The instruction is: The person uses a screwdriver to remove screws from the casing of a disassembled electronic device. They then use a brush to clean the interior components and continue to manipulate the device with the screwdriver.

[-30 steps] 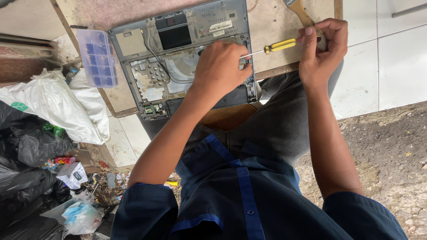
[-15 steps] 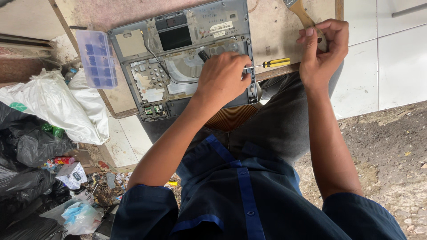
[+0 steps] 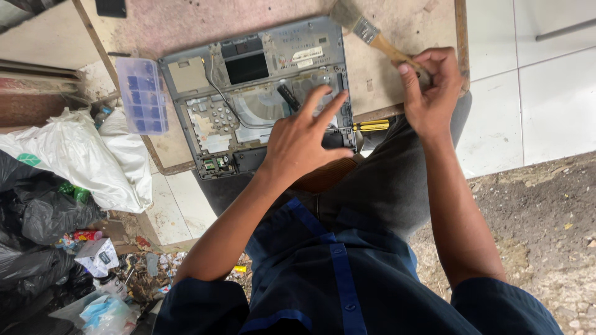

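An opened grey laptop chassis (image 3: 248, 93) lies on a worn wooden board (image 3: 186, 25) across my lap. My left hand (image 3: 304, 139) rests on its lower right part with the fingers spread, holding nothing. A small black piece (image 3: 287, 97) lies just above my fingertips. A yellow-handled screwdriver (image 3: 371, 126) lies at the board's near edge, its shaft running under my left fingers. My right hand (image 3: 431, 87) is closed around the wooden handle of a paintbrush (image 3: 363, 28), whose bristles point up and left over the board.
A clear box with blue compartments (image 3: 143, 95) sits left of the chassis. White plastic bags (image 3: 74, 161), black bags (image 3: 37, 211) and litter (image 3: 99, 254) pile up at the left. White tiles (image 3: 534, 93) and bare dirt (image 3: 534, 211) lie to the right.
My right hand let go of the screwdriver, which now lies on the board, and took hold of the paintbrush. My left hand opened and spread its fingers over the chassis.
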